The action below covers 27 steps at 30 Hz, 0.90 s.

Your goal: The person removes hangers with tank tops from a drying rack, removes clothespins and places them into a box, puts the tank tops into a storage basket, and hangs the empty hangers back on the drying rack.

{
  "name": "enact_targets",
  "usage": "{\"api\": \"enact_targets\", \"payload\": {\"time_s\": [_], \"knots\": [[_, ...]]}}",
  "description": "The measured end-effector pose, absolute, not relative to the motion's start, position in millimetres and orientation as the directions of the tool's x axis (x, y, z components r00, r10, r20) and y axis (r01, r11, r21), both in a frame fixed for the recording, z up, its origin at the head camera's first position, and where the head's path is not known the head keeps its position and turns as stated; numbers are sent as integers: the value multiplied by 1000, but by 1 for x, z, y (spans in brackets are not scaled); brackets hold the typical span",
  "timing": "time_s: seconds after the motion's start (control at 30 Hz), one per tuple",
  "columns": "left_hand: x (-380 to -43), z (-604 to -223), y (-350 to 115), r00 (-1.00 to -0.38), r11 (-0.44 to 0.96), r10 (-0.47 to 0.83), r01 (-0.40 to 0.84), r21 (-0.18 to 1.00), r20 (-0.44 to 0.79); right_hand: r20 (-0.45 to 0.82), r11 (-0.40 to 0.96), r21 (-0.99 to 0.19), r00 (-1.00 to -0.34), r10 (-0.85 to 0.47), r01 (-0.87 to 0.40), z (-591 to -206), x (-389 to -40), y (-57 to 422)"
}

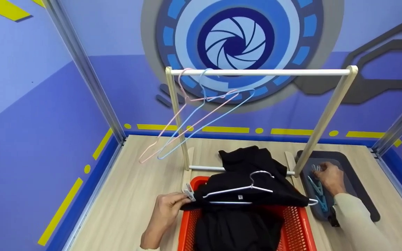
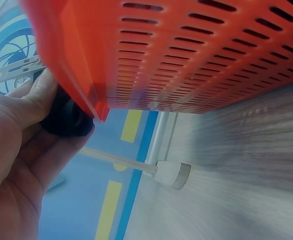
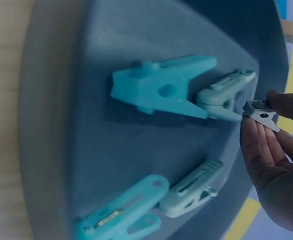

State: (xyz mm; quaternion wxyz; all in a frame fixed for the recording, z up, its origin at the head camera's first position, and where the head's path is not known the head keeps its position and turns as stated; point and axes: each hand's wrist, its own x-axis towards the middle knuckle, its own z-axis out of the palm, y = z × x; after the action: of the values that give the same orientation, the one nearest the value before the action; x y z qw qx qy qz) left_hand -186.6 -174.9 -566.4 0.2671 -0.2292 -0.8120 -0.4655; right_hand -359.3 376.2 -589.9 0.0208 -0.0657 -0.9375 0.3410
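A black garment lies across a red basket with a white hanger in it. My left hand pinches the garment's left end at the basket's rim. A pale clothespin sits at that same end, just above the fingertips; the left wrist view shows the clothespin beside the thumb. Over the dark grey tray on the right, my right hand pinches a small grey clothespin between thumb and fingers. Several teal and pale green clothespins lie in the tray.
Behind the basket stands a wooden rack with a white top rail. A pink hanger and a blue hanger hang at its left end. More black cloth fills the basket. Walls enclose the table's back and sides.
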Motion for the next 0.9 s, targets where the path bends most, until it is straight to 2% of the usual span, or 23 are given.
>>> {"api": "enact_targets", "payload": {"time_s": [0.3,0.57,0.9], "knots": [[-188,-566,-174,-750,472,112,618,630,652,-77,750,-646,-990,119,141,-593,-363,379],[-187,-566,-174,-758,459,123,616,640,641,-78,764,-630,-990,119,141,-596,-362,379],[-189,-567,-175,-731,471,118,637,610,672,-32,765,-637,-995,97,95,-598,-363,380]]}}
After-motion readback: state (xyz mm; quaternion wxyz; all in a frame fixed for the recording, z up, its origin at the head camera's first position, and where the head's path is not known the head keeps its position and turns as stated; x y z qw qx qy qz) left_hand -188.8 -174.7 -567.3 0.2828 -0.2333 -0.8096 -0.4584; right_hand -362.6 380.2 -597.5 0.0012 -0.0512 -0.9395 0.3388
